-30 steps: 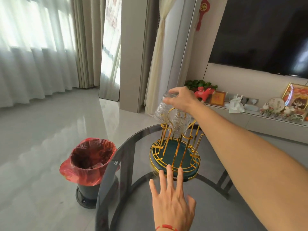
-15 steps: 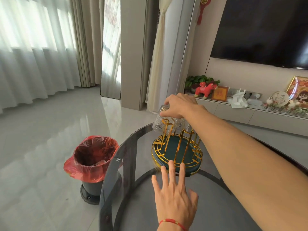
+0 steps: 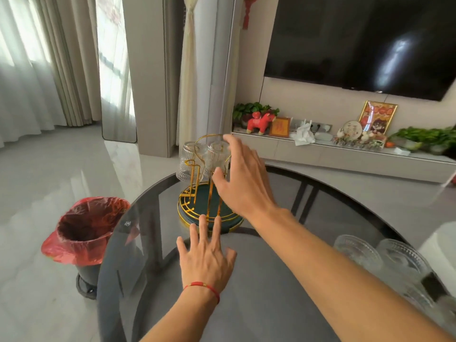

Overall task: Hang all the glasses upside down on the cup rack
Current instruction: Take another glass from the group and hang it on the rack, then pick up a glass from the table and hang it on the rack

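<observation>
Two hands reach over a round, dark glass tabletop [image 3: 283, 280]. The cup rack [image 3: 209, 193] stands toward its far edge, a gold wire frame rising from a round dark-green base. The right hand [image 3: 243, 183] hovers in front of the rack's right side with fingers spread loose and nothing held, its fingertips close by the nearer hanging glass [image 3: 218, 156], though I cannot tell whether they touch it. The left hand [image 3: 206, 257], a red string around its wrist, lies flat and open on the tabletop, its fingertips just at the rim of the rack's base. A second hanging glass [image 3: 188, 160] sits just left of the first; both are ribbed, clear, and upside down on the gold prongs. At the tabletop's near right edge stand more ribbed glasses [image 3: 380, 257], blurred, well apart from both hands. On the floor to the left, a dark bin [image 3: 84, 233] holds a red plastic liner; its contents are too dim to make out.
</observation>
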A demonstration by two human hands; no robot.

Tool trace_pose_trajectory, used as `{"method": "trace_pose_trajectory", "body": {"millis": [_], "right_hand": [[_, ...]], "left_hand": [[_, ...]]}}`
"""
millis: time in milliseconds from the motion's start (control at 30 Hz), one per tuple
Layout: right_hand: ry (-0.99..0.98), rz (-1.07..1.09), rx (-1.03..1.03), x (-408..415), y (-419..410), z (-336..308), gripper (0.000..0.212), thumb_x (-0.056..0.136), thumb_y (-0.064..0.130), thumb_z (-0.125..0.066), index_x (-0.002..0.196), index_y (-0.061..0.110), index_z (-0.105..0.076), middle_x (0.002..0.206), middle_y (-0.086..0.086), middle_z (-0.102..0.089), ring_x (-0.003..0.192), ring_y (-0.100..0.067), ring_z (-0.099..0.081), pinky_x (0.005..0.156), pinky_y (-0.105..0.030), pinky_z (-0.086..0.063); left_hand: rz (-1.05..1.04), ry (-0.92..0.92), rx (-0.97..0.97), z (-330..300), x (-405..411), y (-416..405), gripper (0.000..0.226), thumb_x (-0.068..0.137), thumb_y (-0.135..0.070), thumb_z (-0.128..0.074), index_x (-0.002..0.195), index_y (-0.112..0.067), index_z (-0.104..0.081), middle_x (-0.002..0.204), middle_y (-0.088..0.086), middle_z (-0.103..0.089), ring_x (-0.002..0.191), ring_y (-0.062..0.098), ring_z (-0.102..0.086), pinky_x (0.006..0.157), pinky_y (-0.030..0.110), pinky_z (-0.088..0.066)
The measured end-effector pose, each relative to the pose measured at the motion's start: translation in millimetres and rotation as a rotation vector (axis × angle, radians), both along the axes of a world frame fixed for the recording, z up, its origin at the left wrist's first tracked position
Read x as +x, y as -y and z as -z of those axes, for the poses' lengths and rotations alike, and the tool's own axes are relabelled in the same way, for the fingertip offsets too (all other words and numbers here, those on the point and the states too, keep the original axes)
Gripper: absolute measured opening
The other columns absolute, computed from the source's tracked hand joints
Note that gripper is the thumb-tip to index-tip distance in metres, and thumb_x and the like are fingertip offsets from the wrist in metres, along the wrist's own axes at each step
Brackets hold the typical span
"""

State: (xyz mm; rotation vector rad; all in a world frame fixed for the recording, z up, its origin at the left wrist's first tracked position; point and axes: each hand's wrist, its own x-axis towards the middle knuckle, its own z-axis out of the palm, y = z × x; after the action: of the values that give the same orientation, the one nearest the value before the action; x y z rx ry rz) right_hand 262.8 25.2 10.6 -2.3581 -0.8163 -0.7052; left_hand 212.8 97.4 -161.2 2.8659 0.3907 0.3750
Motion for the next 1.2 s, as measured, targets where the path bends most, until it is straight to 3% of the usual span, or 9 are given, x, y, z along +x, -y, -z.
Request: {"method": "trace_pose_trajectory", "body": {"millis": [200, 367, 467, 533, 700, 833, 967, 1067, 1200], "right_hand": [[-0.124, 0.017, 0.123, -111, 96, 50, 0.066, 0.088, 0.024, -0.06, 0.15, 0.024, -0.037, 0.136, 0.0, -0.06, 0.124, -0.018, -0.054, 0.105, -0.034, -0.045], [-0.271, 0.122, 0.192, -144, 154, 69, 0.042, 0.09, 0.013, -0.066, 0.131, 0.02, -0.062, 0.116, 0.003, -0.07, 0.107, -0.015, -0.065, 0.095, -0.036, -0.054], [-0.294, 0.243, 0.305, -141, 168, 59, 0.025, 0.088, 0.014, -0.064, 0.112, 0.019, -0.071, 0.1, 0.006, -0.074, 0.09, -0.016, -0.067, 0.083, -0.04, -0.057], [-0.259, 0.329, 0.292, -138, 182, 53, 0.022, 0.088, 0.015, -0.063, 0.109, 0.019, -0.072, 0.101, 0.006, -0.075, 0.094, -0.018, -0.067, 0.082, -0.039, -0.055], [-0.265, 0.471, 0.421, -132, 221, 48, 0.019, 0.088, 0.013, -0.064, 0.105, 0.019, -0.073, 0.101, 0.005, -0.075, 0.09, -0.019, -0.066, 0.082, -0.041, -0.055], [-0.247, 0.52, 0.555, -128, 237, 47, 0.016, 0.091, 0.013, -0.063, 0.103, 0.018, -0.072, 0.098, 0.002, -0.076, 0.089, -0.019, -0.066, 0.079, -0.037, -0.055], [-0.254, 0.522, 0.665, -125, 244, 44, 0.017, 0.09, 0.011, -0.063, 0.101, 0.02, -0.073, 0.096, 0.005, -0.075, 0.085, -0.012, -0.066, 0.074, -0.027, -0.051], [-0.249, 0.513, 0.725, -122, 247, 43, 0.018, 0.089, 0.01, -0.063, 0.1, 0.021, -0.072, 0.093, 0.007, -0.074, 0.082, -0.003, -0.064, 0.07, -0.018, -0.048], [-0.244, 0.486, 0.746, -122, 244, 42, 0.018, 0.088, 0.008, -0.064, 0.1, 0.018, -0.073, 0.088, 0.007, -0.072, 0.08, -0.006, -0.064, 0.068, -0.017, -0.047]], "left_hand": [[0.047, -0.002, -0.068, -4, -6, 1, 0.077, 0.096, -0.061, -0.037, 0.159, -0.034, -0.003, 0.171, 0.006, 0.002, 0.153, 0.032, -0.015, 0.12, 0.065, -0.017], [0.191, 0.009, -0.186, -22, -21, 24, 0.08, 0.089, -0.044, -0.064, 0.157, -0.033, -0.023, 0.169, 0.004, -0.014, 0.15, 0.033, -0.024, 0.116, 0.07, -0.024], [0.352, 0.086, -0.305, -37, -33, 55, 0.084, 0.083, -0.034, -0.072, 0.155, -0.027, -0.03, 0.163, 0.008, -0.032, 0.145, 0.033, -0.032, 0.114, 0.057, -0.038], [0.48, 0.081, -0.382, -44, -43, 82, 0.088, 0.08, -0.034, -0.073, 0.155, -0.026, -0.027, 0.158, 0.008, -0.038, 0.142, 0.029, -0.036, 0.114, 0.046, -0.039], [0.604, 0.025, -0.545, -54, -49, 145, 0.097, 0.08, -0.029, -0.074, 0.156, -0.032, -0.014, 0.158, 0.004, -0.032, 0.141, 0.022, -0.037, 0.105, 0.024, -0.031], [0.675, -0.04, -0.607, -75, -21, 172, 0.11, 0.078, -0.02, -0.08, 0.158, -0.03, -0.006, 0.163, 0.005, -0.021, 0.145, 0.025, -0.03, 0.107, 0.026, -0.032], [0.698, -0.205, -0.711, -93, 10, 183, 0.113, 0.077, -0.018, -0.084, 0.157, -0.037, -0.007, 0.162, 0.008, -0.028, 0.144, 0.031, -0.035, 0.112, 0.043, -0.038], [0.699, -0.237, -0.674, -92, 22, 186, 0.104, 0.076, -0.025, -0.087, 0.156, -0.035, -0.02, 0.155, 0.004, -0.041, 0.138, 0.027, -0.044, 0.11, 0.044, -0.041], [0.631, -0.081, -0.61, -91, 20, 183, 0.092, 0.067, -0.036, -0.092, 0.145, -0.026, -0.044, 0.137, -0.001, -0.056, 0.121, 0.019, -0.054, 0.099, 0.034, -0.05]]}}
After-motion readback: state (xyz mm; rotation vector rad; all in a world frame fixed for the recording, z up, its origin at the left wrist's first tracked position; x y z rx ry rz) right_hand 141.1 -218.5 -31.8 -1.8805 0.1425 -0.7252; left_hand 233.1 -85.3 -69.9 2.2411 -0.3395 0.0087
